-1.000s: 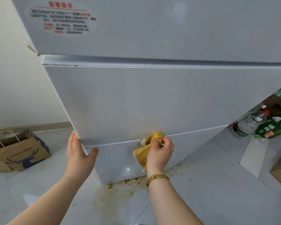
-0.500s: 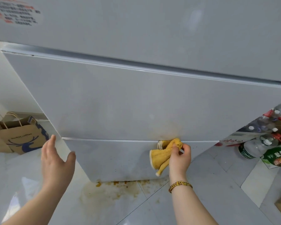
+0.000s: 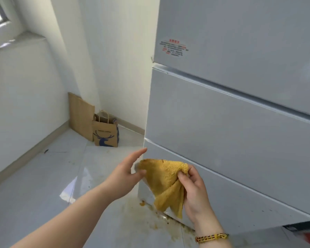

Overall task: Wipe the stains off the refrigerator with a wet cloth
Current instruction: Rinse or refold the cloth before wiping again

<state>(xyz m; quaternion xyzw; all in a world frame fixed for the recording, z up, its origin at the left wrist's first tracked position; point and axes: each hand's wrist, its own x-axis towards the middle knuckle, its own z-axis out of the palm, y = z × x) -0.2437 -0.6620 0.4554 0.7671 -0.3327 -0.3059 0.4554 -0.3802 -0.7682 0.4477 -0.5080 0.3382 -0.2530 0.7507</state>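
1. Right hand (image 3: pixel 195 192): fingers curled, pinching the yellow cloth (image 3: pixel 164 181), which hangs before the lower corner of the refrigerator (image 3: pixel 240 144).
2. Left hand (image 3: pixel 126 173): fingers straight, thumb at the cloth's edge.

Setting, as I log it from my feed: home interior, room corner.
- White multi-door refrigerator (image 3: pixel 222 122), 3 o'clock.
- Glossy tiled floor (image 3: pixel 43 185), 8 o'clock, with brown spill stains (image 3: pixel 150 217) at 6.
- Paper shopping bag (image 3: pixel 106 133) against the white wall (image 3: pixel 115 68), 9 o'clock.
- Window sill (image 3: pixel 16 40), 10 o'clock.
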